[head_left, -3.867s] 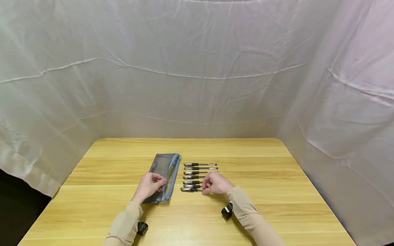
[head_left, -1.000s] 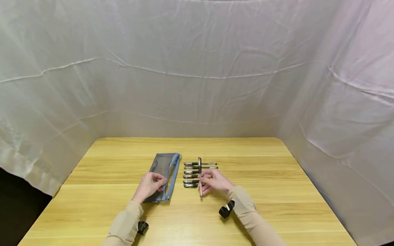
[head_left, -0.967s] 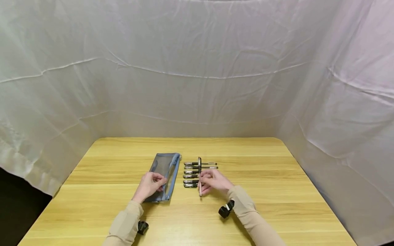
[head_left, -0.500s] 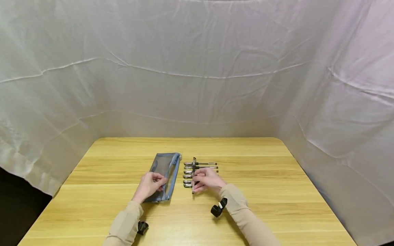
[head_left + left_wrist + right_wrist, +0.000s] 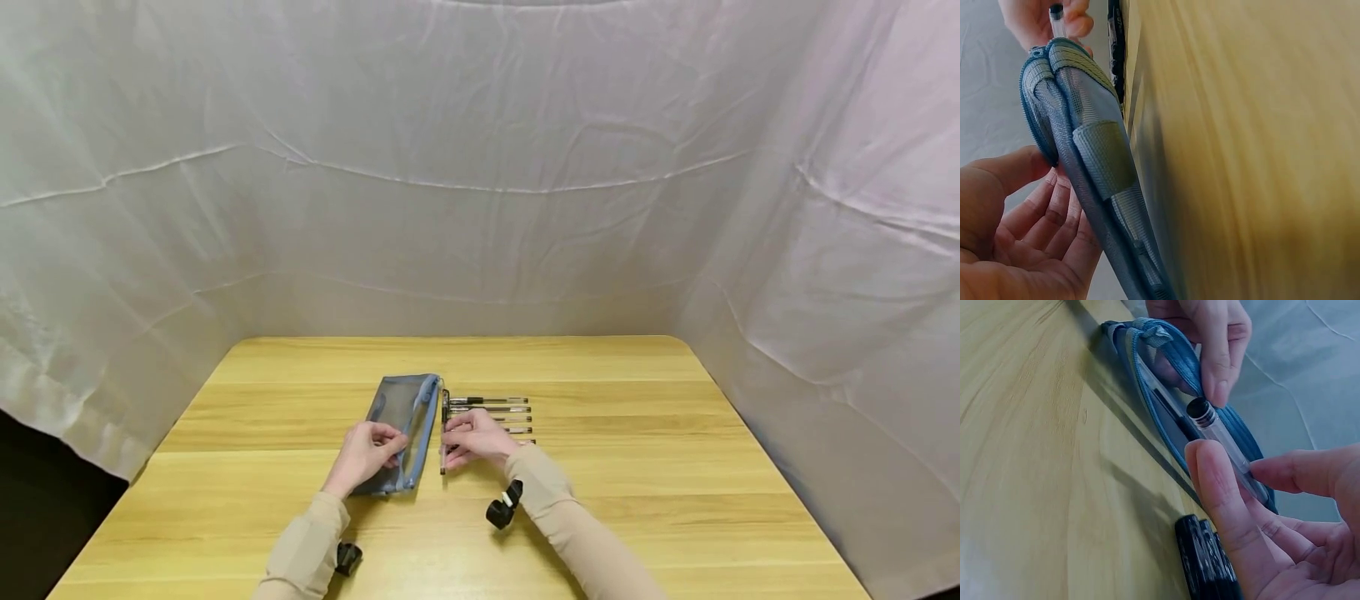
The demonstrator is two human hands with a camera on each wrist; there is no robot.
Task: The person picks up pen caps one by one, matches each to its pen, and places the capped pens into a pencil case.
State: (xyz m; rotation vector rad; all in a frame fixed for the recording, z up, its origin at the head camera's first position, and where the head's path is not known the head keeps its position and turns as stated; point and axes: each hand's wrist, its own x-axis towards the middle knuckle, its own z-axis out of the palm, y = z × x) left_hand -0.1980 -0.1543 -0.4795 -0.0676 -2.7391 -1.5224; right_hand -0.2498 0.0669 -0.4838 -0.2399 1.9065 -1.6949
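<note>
A blue mesh zip pouch [image 5: 395,395] lies on the table with its zipped mouth spread apart on the right side. My left hand [image 5: 363,454] pinches the pouch's edge between thumb and fingers. My right hand [image 5: 480,437] pinches a clear-barrelled black pen [image 5: 1225,440], its cap pointing away from me in the head view. That pen is beside the pouch's mouth, its barrel end near the left fingertips in the right wrist view. Through the opening, another pen [image 5: 1172,409] shows inside the pouch. Several capped pens [image 5: 495,400] lie in a row beneath and beyond my right hand.
The wooden table [image 5: 600,500] spreads around the pouch and pens. A pale fabric curtain [image 5: 480,233] encloses the back and both sides. Black wrist cameras [image 5: 504,505] hang by both sleeves.
The right hand took the nearest pen from the row, turned it lengthwise away from me, and carried it left to the pouch. The left hand stays on the pouch.
</note>
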